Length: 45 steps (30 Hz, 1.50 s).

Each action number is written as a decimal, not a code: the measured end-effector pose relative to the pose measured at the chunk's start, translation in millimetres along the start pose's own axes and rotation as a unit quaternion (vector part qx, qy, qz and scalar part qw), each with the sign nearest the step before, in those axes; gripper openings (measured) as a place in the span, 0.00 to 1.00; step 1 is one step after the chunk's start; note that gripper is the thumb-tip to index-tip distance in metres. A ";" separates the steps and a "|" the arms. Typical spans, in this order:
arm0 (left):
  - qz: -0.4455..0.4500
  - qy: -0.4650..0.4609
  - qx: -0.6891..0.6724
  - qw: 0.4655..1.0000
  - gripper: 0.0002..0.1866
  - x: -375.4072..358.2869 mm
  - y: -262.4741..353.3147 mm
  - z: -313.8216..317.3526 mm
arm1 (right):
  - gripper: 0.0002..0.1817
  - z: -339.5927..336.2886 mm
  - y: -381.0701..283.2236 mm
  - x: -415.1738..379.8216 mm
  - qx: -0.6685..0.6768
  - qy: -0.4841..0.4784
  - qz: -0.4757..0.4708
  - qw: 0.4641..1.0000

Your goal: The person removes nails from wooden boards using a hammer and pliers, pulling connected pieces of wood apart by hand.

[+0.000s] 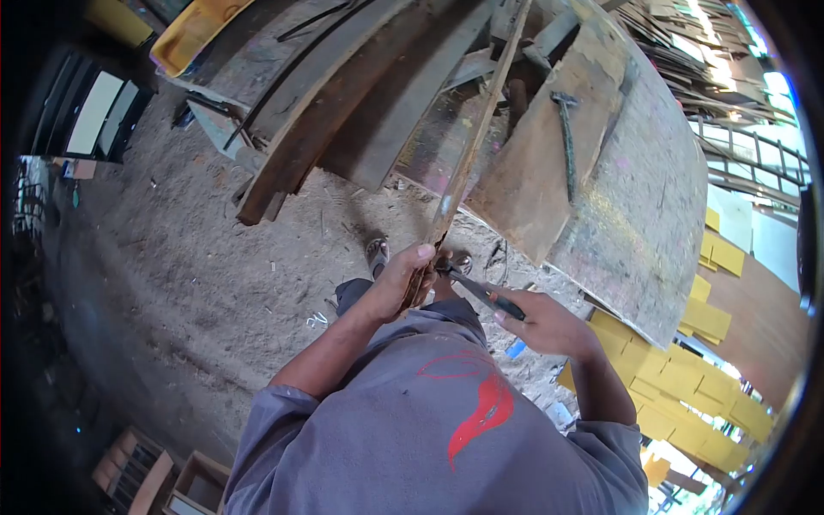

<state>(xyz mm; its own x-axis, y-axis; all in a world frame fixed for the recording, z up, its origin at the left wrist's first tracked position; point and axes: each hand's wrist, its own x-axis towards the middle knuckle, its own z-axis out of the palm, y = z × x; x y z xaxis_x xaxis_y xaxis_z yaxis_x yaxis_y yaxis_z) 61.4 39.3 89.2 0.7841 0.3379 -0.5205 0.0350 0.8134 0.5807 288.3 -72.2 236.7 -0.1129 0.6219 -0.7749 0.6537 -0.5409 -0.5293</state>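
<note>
My left hand [401, 283] is wrapped round the near end of a long, narrow wooden strip [468, 154], which slants up and away over the table. A pair of pincers [481, 290] with a dark handle is in my right hand [545, 322]. The metal head of the pincers reaches the strip's end beside my left fingers; the exact contact there is too small to make out. A hammer [567, 142] with a dark handle lies on a wide worn board [549, 137] beyond my right hand.
Several long planks [343, 103] lie across the worktable [639, 197] and overhang its near edge. A yellow container [193, 39] stands at the far left. Yellow pieces [687, 386] lie at the right, and stacked timber [687, 60] lies behind. Dusty ground [189, 266] spreads at the left.
</note>
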 end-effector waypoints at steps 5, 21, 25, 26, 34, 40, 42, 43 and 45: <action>-0.004 -0.002 -0.015 1.000 0.43 0.2 -2.5 9.6 | 0.33 7.9 16.5 0.3 -0.062 0.053 -0.033 0.996; -0.038 0.022 -0.063 0.997 0.47 8.9 -11.9 16.7 | 0.26 19.5 86.0 27.7 0.300 -0.167 0.086 0.935; -0.035 0.010 -0.069 0.997 0.47 8.4 -8.9 29.3 | 0.29 42.7 108.2 32.5 0.545 -0.218 0.053 0.808; -0.031 -0.001 -0.053 0.998 0.48 9.6 -12.0 26.6 | 0.29 42.4 109.5 31.7 0.531 -0.223 0.054 0.816; -0.044 -0.113 0.074 0.990 0.54 29.1 -12.5 24.8 | 0.29 2.1 86.1 -30.1 0.303 -0.131 0.038 0.943; -0.018 -0.156 0.157 0.975 0.47 93.7 34.3 13.8 | 0.27 -36.8 72.9 -105.6 0.304 -0.105 0.082 0.943; 0.051 -0.059 0.187 0.979 0.43 128.2 65.8 27.9 | 0.26 -40.3 64.5 -119.2 0.294 -0.093 0.088 0.947; 0.101 -0.016 0.149 0.984 0.37 150.2 78.9 40.3 | 0.25 -41.5 61.3 -123.2 0.279 -0.094 0.085 0.952; 0.158 0.010 0.096 0.983 0.32 186.6 112.0 69.8 | 0.25 -46.7 54.7 -132.0 0.268 -0.084 0.105 0.954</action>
<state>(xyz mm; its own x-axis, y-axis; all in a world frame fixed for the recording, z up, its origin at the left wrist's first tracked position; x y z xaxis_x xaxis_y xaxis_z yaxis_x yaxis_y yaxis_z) 254.9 160.4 100.8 0.7622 0.5703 -0.3063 -0.0902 0.5621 0.8221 374.0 -157.4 326.1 -0.1694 0.3935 -0.9036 0.2034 -0.8832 -0.4227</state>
